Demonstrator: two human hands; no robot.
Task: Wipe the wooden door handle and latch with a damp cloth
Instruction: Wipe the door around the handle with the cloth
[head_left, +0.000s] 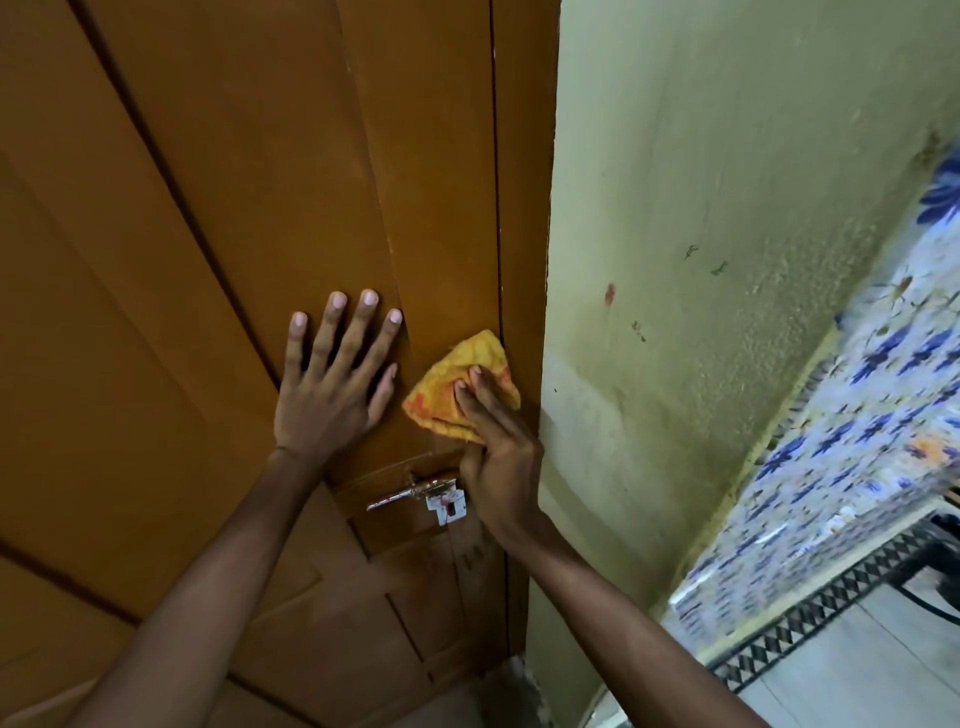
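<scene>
A brown wooden door (218, 218) fills the left half of the view. My left hand (332, 379) lies flat on it with fingers spread, holding nothing. To its right, my right hand (493, 447) presses a yellow cloth with red marks (452, 379) against the door near its right edge. The cloth sits above the metal latch (447, 501). A metal handle lever (395, 498) sticks out to the left of the latch, just below my right hand. Neither the cloth nor a hand touches the latch or the handle.
A pale green wall (727, 260) with marks and stains stands right of the door frame (524, 156). Blue floral tiles (857, 441) run along the far right, with a black-and-white border (810, 618) at the floor. A dark object (940, 561) sits at the right edge.
</scene>
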